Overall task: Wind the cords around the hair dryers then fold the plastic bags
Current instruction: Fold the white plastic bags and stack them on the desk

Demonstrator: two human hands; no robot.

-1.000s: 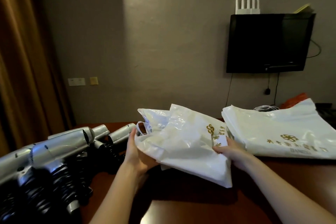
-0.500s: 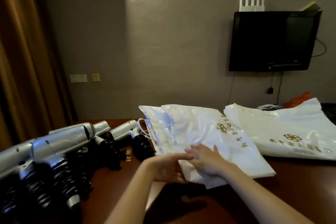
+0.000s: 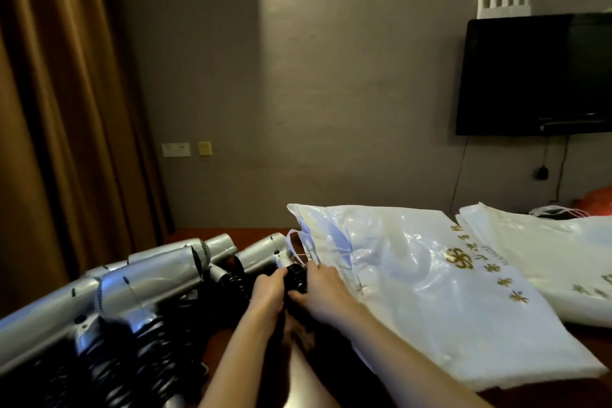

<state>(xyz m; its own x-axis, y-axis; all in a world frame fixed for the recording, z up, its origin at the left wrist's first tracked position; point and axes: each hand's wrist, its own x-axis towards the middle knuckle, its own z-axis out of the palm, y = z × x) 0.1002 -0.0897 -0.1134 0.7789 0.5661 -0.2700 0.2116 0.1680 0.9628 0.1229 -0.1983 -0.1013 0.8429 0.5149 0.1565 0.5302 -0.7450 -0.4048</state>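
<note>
1. Hair dryer (image 3: pixel 265 250), silver, lies on the table (image 3: pixel 212 231) just left of the plastic bag (image 3: pixel 414 281). Its black coiled cord (image 3: pixel 295 275) is bunched at the handle, between the two hands.
2. Left hand (image 3: pixel 268 288) has its fingers curled onto the cord coil from the left. Right hand (image 3: pixel 323 285) closes on the same coil from the right, with its wrist over the bag's edge. Both look to be holding the cord; the exact finger grip is blurred.
3. Judgement: the two-handed hold fits winding or tightening the cord on the handle, so this dryer may not be finished.
4. Bag lies flat and part-folded, white with a gold logo, handle loops (image 3: pixel 294 245) touching the dryer. Probably parked there so both hands are free.
5. Second bag pile (image 3: pixel 546 252) sits further right, flat, folded state unclear.
6. Row of other dryers (image 3: pixel 145 291) lines the left side of the table, cords wrapped on the handles, grouped as if done.
7. Background: brown curtain (image 3: pixel 49 109), wall TV (image 3: pixel 536 76), wall sockets (image 3: pixel 176 149).
</note>
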